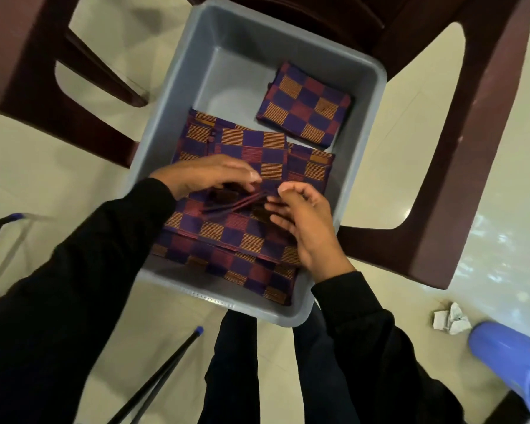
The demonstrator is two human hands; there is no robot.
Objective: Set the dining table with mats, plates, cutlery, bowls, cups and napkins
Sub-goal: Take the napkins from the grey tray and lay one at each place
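Down in a grey plastic tub (178, 87) that rests on a dark brown chair (459, 148), a stack of checked mats (227, 237) in purple, maroon and orange fills the near half, its long axis running from near right to far left. Both hands meet over the middle of the stack: the left hand (208, 174) comes in from the left with fingers curled down onto the lifted cloth edges, and the right hand (303, 218) lies just beside it on the right, fingers bent, pinching the same fanned edges between thumb and fingertips. Well apart, a smaller folded napkin (305, 107) of the same pattern lies flat in the far right corner of the tub, turned at a slant. Crumpled paper (450, 322) and a blue cylinder (514, 362) sit on the floor at the near right.
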